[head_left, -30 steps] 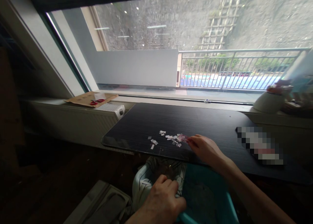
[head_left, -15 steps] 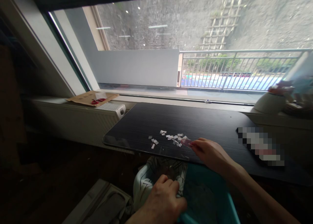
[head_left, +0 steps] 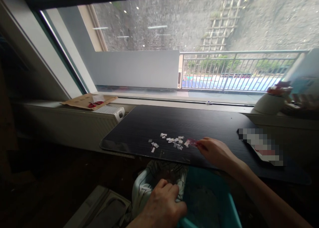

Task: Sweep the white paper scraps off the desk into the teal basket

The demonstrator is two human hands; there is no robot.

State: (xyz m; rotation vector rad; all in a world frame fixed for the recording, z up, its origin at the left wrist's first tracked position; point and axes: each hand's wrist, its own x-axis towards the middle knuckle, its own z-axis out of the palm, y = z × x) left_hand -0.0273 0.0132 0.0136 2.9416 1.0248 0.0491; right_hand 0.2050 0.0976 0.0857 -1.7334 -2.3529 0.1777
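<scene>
My right hand (head_left: 214, 151) rests on the black tabletop (head_left: 204, 125) near its front edge and pinches a small pink card (head_left: 192, 142), whose tip lies against several small white paper scraps (head_left: 170, 140). The scraps are scattered just left of the card. Below the table edge, my left hand (head_left: 163, 205) grips the rim of a teal bin (head_left: 211, 201) lined with a white bag (head_left: 144, 191).
A blurred flat object (head_left: 260, 145) lies on the table's right side. A white pot (head_left: 270, 103) stands on the window sill at right. Left of the table a white radiator (head_left: 109, 110) carries cardboard (head_left: 87, 100) with red scissors (head_left: 94, 104). A grey case (head_left: 104, 211) lies on the floor.
My right hand has slid the pink card slightly along the table by the scraps. My left hand stays on the bin rim.
</scene>
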